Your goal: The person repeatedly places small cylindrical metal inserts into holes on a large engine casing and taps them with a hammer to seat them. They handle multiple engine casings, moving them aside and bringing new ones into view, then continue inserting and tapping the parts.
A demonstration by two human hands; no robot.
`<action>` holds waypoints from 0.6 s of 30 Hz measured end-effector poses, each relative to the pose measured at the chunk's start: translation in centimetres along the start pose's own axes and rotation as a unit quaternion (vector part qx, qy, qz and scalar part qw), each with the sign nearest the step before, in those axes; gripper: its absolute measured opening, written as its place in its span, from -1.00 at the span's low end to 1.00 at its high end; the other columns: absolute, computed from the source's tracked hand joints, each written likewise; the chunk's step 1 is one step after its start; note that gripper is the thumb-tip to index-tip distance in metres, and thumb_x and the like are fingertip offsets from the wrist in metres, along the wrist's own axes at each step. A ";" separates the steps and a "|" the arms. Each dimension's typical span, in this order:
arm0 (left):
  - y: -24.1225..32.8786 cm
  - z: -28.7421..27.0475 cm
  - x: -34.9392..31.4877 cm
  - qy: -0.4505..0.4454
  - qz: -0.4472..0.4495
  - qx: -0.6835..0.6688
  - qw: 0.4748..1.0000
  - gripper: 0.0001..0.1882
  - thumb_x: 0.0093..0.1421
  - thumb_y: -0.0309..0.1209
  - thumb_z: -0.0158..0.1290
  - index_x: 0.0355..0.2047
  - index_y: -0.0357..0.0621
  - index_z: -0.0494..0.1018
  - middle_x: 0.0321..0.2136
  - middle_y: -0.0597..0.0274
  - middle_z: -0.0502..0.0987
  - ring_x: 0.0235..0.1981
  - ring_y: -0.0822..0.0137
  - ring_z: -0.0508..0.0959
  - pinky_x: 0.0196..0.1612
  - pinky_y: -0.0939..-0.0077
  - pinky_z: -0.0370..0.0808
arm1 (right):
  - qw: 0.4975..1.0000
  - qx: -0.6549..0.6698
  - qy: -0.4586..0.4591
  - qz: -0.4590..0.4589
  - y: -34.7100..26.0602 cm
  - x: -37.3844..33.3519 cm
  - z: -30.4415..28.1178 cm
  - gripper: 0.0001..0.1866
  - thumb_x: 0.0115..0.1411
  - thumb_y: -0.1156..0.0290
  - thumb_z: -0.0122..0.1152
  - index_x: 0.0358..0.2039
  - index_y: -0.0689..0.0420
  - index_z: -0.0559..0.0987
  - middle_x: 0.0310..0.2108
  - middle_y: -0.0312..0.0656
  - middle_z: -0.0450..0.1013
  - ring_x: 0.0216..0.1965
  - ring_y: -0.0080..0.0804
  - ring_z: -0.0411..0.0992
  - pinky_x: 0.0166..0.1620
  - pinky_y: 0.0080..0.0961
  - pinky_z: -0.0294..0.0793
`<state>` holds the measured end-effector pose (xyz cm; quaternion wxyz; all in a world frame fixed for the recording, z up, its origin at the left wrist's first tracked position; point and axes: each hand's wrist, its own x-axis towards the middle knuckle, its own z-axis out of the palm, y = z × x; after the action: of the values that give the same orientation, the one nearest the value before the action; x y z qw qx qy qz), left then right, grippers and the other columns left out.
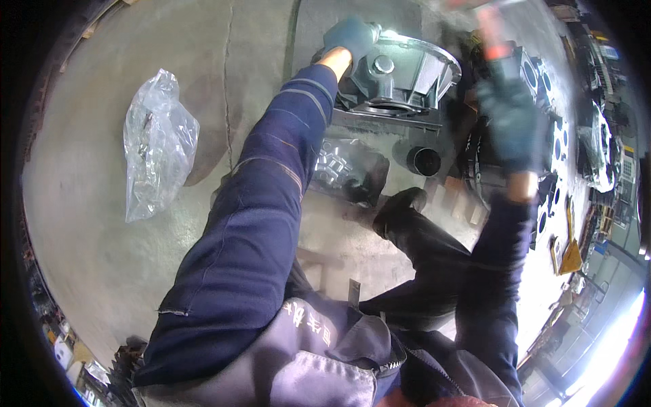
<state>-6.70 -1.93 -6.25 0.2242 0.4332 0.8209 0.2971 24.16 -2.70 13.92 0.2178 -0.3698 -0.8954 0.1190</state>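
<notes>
A grey cast-metal housing (pixel 407 71) with a wide curved flange lies ahead of me on a dark sheet. At its left end my left hand (pixel 349 41), in a dark glove, is closed at the flange edge. A small shiny piece shows by its fingertips, but what it grips is mostly hidden. To the right of the housing, my gloved right hand (pixel 508 122) is raised and smeared by motion. It is wrapped round a red-handled hammer (pixel 494 41), whose blurred head reaches the top edge of the view.
A clear plastic bag (pixel 159 146) lies on the floor at the left. Nearer me sit a bag of small metal parts (pixel 342 166) and a black cylindrical ring (pixel 424 161). Dark metal plates with round holes (pixel 556 152) stand at the right. My boot (pixel 400 207) rests below the ring.
</notes>
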 end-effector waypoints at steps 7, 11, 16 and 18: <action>-0.5 0.2 0.9 -0.021 -0.021 0.018 0.999 -0.40 0.30 0.16 -0.07 -0.04 -0.06 0.66 -0.04 -0.08 0.65 0.00 -0.06 0.65 0.08 0.04 0.52 | 0.992 0.015 0.077 0.102 -2.3 -2.8 6.4 -0.64 0.30 0.10 0.18 -0.14 0.16 0.58 -0.37 0.02 0.64 -0.33 -0.03 0.62 -0.25 -0.12 0.60; -1.2 -0.1 1.4 -0.096 0.155 0.122 0.976 -0.39 0.35 0.13 -0.05 -0.10 -0.20 0.66 -0.08 -0.19 0.64 -0.02 -0.10 0.64 0.02 0.08 0.52 | 0.961 -0.166 -0.191 0.110 1.0 -5.8 11.1 -0.56 0.25 0.02 0.21 -0.14 0.18 0.52 -0.41 0.17 0.60 -0.33 0.20 0.60 -0.24 0.00 0.58; 0.2 0.3 0.1 -0.009 -0.030 -0.048 0.998 -0.44 0.31 0.09 -0.04 -0.04 -0.09 0.66 0.00 -0.11 0.63 0.04 -0.12 0.61 0.12 0.06 0.50 | 0.983 -0.164 -0.016 -0.081 -0.7 1.0 0.1 -0.60 0.33 0.14 0.20 -0.01 0.20 0.59 -0.30 0.01 0.59 -0.36 -0.10 0.57 -0.28 -0.19 0.57; 0.9 0.2 -0.2 -0.013 -0.036 -0.012 0.999 -0.46 0.30 0.08 -0.03 -0.03 -0.06 0.66 0.02 -0.07 0.63 0.06 -0.10 0.61 0.14 0.06 0.49 | 0.991 0.087 0.069 -0.069 -2.2 2.8 -2.4 -0.69 0.36 0.26 0.17 -0.05 0.23 0.60 -0.28 -0.10 0.60 -0.39 -0.36 0.57 -0.31 -0.39 0.61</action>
<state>-5.94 -1.62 -5.72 0.2503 0.4047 0.8291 0.2934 22.18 -2.06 17.70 0.3186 -0.2939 -0.8877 0.1555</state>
